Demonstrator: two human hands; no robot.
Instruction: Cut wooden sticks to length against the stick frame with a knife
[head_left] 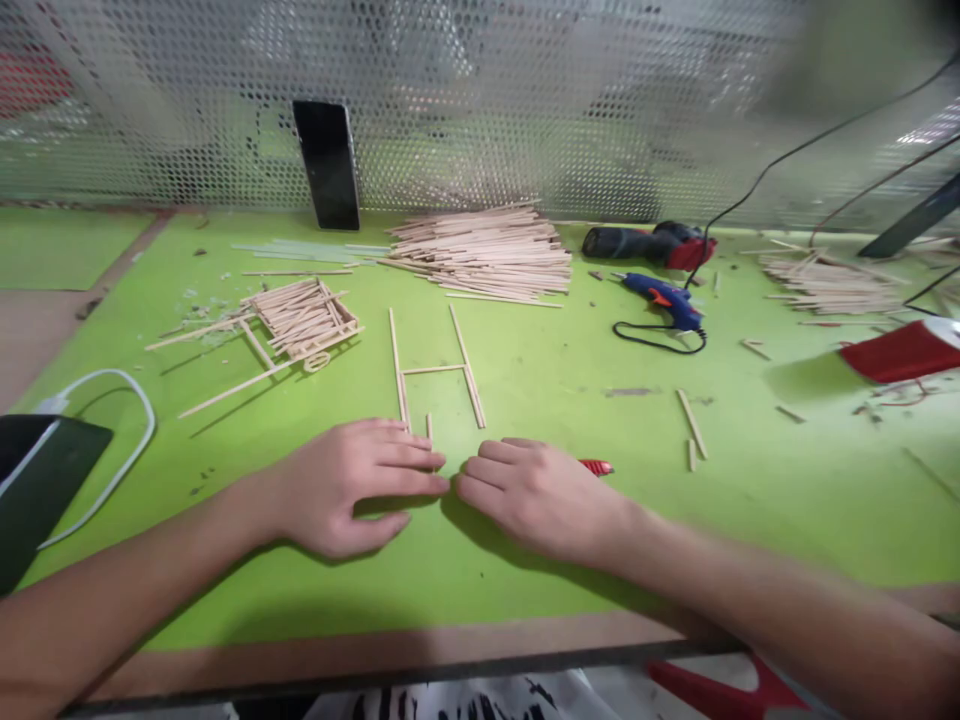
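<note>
Looking at an H-shaped frame of thin, pale wooden sticks (434, 370), lying flat on the lime-green worktop (540, 385) just beyond both hands. Running near-to-far along its two rails, with one crossbar going left to right. Sitting closer to the left hand (356, 487) than to the right hand (536, 490), with the left rail's near end right up at the left fingers. Also spotting a short, pale wooden stick (429, 428) between the rails' near ends, pointing near-to-far, partly hidden by those fingers.

Got the left one palm down, fingers stretched, thumb well apart, not visibly gripping anything. Got the right one with fingers curled, tips tucked under, so can't tell if holding something.

Farther out, seeing a small, pale wooden cart model (304, 320) far left, plus a blue glue gun (660, 300) far right.
</note>
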